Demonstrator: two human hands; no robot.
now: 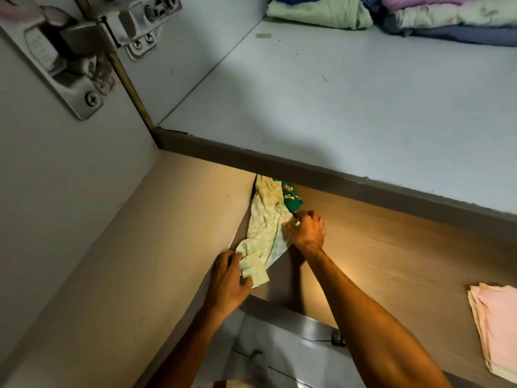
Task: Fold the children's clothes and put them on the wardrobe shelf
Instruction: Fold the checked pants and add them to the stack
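- Landmark: the wooden shelf (391, 247), the lower board of the wardrobe, seen from above.
- The pale green patterned garment (265, 228) lies crumpled at the shelf's left end, pushed against the side wall (156, 219) of the wardrobe.
- Your left hand (228, 281) sits at the shelf's front left corner, fingers curled around the near end of the garment, where a plain green band shows; the grip looks closed on the cloth.
- Your right hand (307, 228) rests on the shelf just right of the garment, fingers bunched together and pinching its right edge.
- A dark green printed cloth (291, 196) peeks out from under the garment's far end, toward the back of the shelf; most of it is hidden.
- A folded pink cloth (495, 326) lies flat at the shelf's right end, well apart from both hands.
- Above the shelf runs a white upper shelf (335, 107); at its back right sits a stack of folded clothes (419, 18) in green, pink, white and blue.
- A metal door hinge (84, 46) is screwed on above and left of the shelf.
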